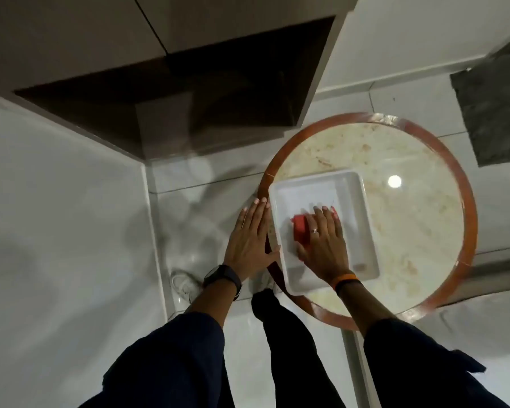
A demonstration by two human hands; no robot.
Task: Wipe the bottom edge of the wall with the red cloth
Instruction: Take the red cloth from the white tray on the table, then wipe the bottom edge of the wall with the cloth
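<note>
A folded red cloth (300,228) lies inside a white rectangular tray (362,231) on a round table. My right hand (324,242) lies flat on top of the cloth with its fingers spread, covering most of it. Beside the tray's left rim, my left hand (252,237) rests flat with fingers together, partly over the table's edge. The white wall (65,201) stands on the left, and its bottom edge (156,231) runs along the glossy tiled floor.
The round table (418,207) has a marble top and a brown wooden rim. A dark open cabinet recess (189,92) is at the back. A grey stone slab (495,107) is at the right. My white shoes (184,285) stand near the wall's base.
</note>
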